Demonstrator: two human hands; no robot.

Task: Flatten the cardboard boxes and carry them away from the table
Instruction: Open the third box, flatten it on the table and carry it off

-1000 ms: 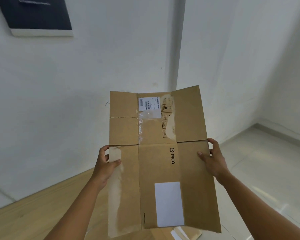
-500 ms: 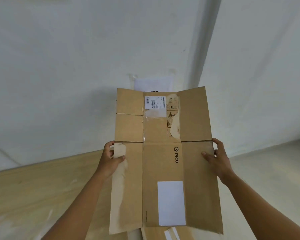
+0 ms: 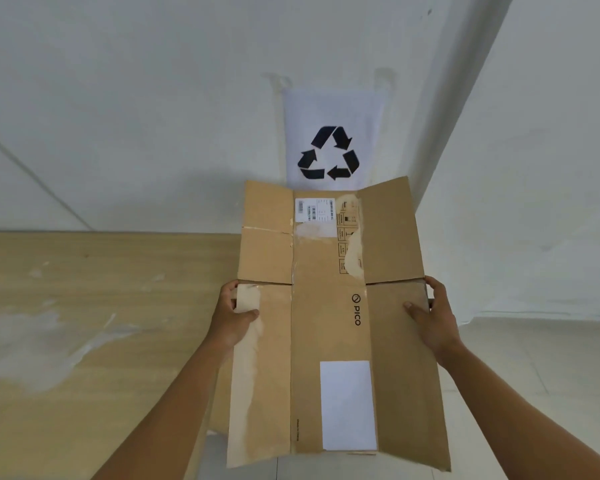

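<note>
We view a bare indoor recycling corner: a paper sign (image 3: 334, 109) with the recycling symbol taped to white walls (image 3: 136, 98), pale floor tiles (image 3: 541, 362), a wood-grain surface (image 3: 94, 292).

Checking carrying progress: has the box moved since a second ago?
Yes. The box swung left against the wall corner: that corner ran behind its middle then, now by its right edge; the recycling sign now shows above it.
</note>
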